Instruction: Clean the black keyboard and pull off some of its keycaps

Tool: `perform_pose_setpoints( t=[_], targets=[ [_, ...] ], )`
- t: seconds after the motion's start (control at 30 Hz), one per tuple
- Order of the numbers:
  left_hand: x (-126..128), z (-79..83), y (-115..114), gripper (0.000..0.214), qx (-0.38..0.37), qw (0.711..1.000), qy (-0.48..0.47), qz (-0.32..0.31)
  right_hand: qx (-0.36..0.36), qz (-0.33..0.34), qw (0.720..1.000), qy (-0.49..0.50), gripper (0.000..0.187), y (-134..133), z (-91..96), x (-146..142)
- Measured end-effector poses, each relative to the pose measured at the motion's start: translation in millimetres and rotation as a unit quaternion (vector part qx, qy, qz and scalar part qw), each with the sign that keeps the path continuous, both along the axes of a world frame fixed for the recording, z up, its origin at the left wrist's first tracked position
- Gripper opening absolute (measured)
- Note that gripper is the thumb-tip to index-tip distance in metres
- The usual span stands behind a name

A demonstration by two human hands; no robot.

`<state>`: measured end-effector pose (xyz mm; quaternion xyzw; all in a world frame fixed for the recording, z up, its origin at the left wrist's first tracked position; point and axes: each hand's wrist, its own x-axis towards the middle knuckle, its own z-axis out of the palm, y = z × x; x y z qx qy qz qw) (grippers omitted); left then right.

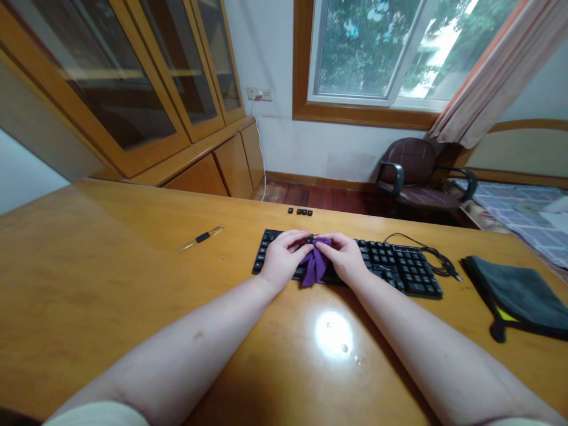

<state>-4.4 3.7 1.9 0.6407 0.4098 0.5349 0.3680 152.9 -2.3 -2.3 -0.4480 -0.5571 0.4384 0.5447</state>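
Observation:
A black keyboard (417,272) lies across the wooden desk, its cable looped at the far right end. Above its left half, my left hand (283,255) is closed, with a small black keycap (309,239) at its fingertips. My right hand (347,258) pinches a purple cloth (315,269) against that keycap, and the cloth's loose end hangs down over the keyboard's front edge. Both hands meet closely, so part of the keycap and the keys below are hidden. Beyond the keyboard, several loose black keycaps (304,212) sit in a short row near the desk's far edge.
To the left lies a thin clear tool with a black middle (203,236). A dark grey zip pouch (523,290) rests at the right, beside the coiled cable (439,260). Past the desk stand a brown armchair (410,171) and a glass-door cabinet (177,133).

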Motion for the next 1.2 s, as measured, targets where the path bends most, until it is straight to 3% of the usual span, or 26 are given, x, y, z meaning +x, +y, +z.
perform_pose_setpoints(
  t=[0.2,0.3,0.37,0.53,0.63,0.73,0.83,1.2],
  targets=[
    [2.4,-2.3,-0.6,0.021,-0.028,0.999,-0.004,0.022,-0.002,0.015,1.000,0.012,0.022,-2.0,0.4,-0.5],
    [2.8,-2.6,-1.4,0.028,-0.067,0.997,-0.046,0.014,0.007,-0.055,0.998,0.027,0.023,-1.4,0.8,0.7],
    [-0.4,2.1,0.6,0.028,-0.052,0.997,-0.046,0.026,0.020,-0.116,0.992,0.042,0.024,-0.2,0.5,3.0],
    [-18.6,31.5,24.9,0.021,0.109,0.981,0.153,0.055,0.029,-0.179,0.982,0.043,0.029,2.6,-0.3,8.2],
    [-23.5,41.9,48.3,0.024,0.131,0.948,0.290,-0.017,0.029,-0.171,0.984,0.039,0.029,2.7,0.0,7.9],
    [-22.1,36.4,65.7,0.028,0.128,0.918,0.367,-0.077,0.025,-0.172,0.984,0.042,0.029,2.5,0.2,6.5],
    [-22.9,23.4,71.5,0.026,0.137,0.903,0.398,-0.084,0.023,-0.174,0.983,0.051,0.028,2.9,-0.5,5.9],
    [-27.4,-4.9,76.8,0.024,0.081,0.913,0.393,-0.079,0.026,-0.167,0.985,0.041,0.026,2.3,0.3,4.4]
  ],
)
